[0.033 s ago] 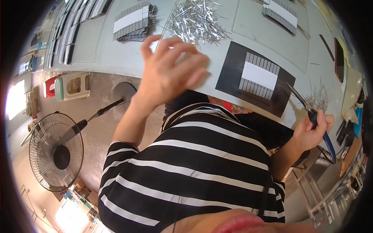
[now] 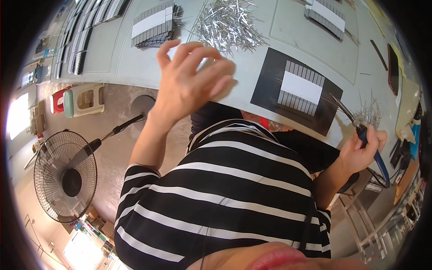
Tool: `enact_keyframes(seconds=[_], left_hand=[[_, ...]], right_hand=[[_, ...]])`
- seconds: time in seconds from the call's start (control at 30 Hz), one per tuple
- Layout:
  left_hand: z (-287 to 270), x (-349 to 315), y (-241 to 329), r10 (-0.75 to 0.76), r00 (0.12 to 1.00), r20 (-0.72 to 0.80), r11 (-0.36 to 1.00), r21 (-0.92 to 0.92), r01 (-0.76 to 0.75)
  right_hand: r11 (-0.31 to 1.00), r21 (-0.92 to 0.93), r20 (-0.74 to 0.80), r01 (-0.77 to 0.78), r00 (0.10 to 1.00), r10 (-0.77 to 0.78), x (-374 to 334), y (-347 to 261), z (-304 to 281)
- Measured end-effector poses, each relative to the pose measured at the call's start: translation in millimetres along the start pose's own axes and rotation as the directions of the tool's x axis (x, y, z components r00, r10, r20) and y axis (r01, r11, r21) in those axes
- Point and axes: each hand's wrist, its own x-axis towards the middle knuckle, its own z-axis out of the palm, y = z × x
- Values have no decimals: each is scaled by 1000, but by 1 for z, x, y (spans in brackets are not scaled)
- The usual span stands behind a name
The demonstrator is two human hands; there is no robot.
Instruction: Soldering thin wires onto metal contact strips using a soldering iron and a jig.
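Over the table's near edge, my left hand (image 2: 191,74) is raised with its fingers bent and spread apart, and no thing shows in it. Just beyond lies a heap of thin silvery metal strips (image 2: 227,27). My right hand (image 2: 362,148), at the right, is closed around long-nosed pliers (image 2: 362,131) with blue handles. The tips of the pliers point toward a black board (image 2: 267,85) at the near edge. On that board rests a grey slatted piece (image 2: 300,87) with a white band across it; a thin wire sticks out on its right, near the tips.
Similar slatted pieces (image 2: 153,24) are stacked at the far left, others (image 2: 326,18) at the far right. Loose wires (image 2: 370,112) and a dark phone-like slab (image 2: 393,67) lie on the right. A standing fan (image 2: 65,175) and stools (image 2: 85,100) occupy the floor at left.
My left hand has shifted slightly to the left, its fingers still bent and apart. The right hand with the pliers and the slatted piece look almost the same.
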Motion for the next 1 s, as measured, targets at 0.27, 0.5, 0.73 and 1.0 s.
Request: enact_keyframes(seconds=[0.27, 0.5, 0.73, 1.0], left_hand=[[-9, -5, -5, -23, 996, 84, 999, -41, 26], [-10, -9, -3, -49, 996, 81, 997, -59, 54], [-10, -8, 21, 30, 971, 238, 999, -44, -20], [11, 2, 55, -36, 974, 224, 999, -23, 42]], right_hand=[[945, 196, -54, -263, 959, 278, 11, -30, 46], [936, 206, -58, -286, 951, 303, 13, -43, 58], [912, 259, -27, -319, 941, 337, 11, -50, 74], [905, 228, 64, -359, 933, 354, 6, -57, 90]])
